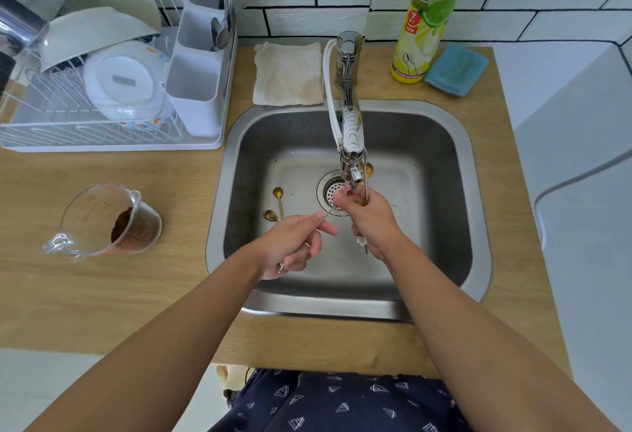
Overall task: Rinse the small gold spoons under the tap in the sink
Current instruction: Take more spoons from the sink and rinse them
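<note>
Both hands are over the steel sink (345,305), just under the tap (352,144). My left hand (294,243) pinches the thin handle of a small spoon (329,211) that points toward the spout. My right hand (372,219) grips small gold spoons; one gold bowl (368,169) pokes up beside the spout and a flower-shaped handle end (361,241) shows below the palm. Two more small gold spoons (278,197) (271,215) lie on the sink floor left of the drain strainer (330,188). Whether water runs is unclear.
A white dish rack (102,96) with plates and a cutlery holder stands at the left. A glass measuring cup (109,223) with brown powder sits on the wooden counter. Behind the sink are a folded cloth (289,74), a yellow dish soap bottle (427,21) and a blue sponge (456,70).
</note>
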`<state>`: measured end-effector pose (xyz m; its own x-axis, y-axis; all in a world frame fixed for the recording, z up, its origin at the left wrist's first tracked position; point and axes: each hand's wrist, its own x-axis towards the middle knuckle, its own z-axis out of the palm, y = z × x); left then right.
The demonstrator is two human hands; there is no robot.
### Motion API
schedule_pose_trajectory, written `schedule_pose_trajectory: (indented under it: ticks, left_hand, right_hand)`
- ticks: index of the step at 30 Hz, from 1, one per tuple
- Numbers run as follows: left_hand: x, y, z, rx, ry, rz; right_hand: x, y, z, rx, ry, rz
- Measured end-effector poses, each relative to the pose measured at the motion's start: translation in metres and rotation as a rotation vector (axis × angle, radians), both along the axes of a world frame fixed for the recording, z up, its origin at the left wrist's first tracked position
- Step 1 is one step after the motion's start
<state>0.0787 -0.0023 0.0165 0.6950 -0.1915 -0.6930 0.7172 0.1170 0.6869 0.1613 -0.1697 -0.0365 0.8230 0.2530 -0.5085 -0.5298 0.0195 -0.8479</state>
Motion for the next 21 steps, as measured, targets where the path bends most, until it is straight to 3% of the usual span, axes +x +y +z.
schedule_pose_trajectory:
  ticks: [3,5,9,13,18,21]
  left_hand:
    - [0.001,-0.001,0.007,0.18,-0.083,-0.191]
    - [0.004,-0.003,0.007,0.257,-0.133,-0.24]
    - [0.006,-0.003,0.001,0.3,-0.164,-0.24]
    - [0.006,-0.004,-0.01,0.344,-0.192,-0.227]
    - [0.034,-0.023,-0.017,0.588,-0.27,-0.142]
    - [0.05,-0.038,-0.019,0.682,-0.339,-0.122]
  right_hand:
    - [0.001,0.001,-0.001,-0.167,-0.017,-0.079]
    - [-0.002,0.002,-0.003,-0.174,-0.033,-0.044]
    - [-0.008,0.003,-0.004,-0.134,-0.049,0.052]
    - [0.0,0.001,-0.001,-0.102,0.088,-0.065]
    - [-0.003,-0.006,0.005,-0.067,0.111,-0.031]
    - [0.009,-0.012,0.01,-0.1,0.085,-0.21]
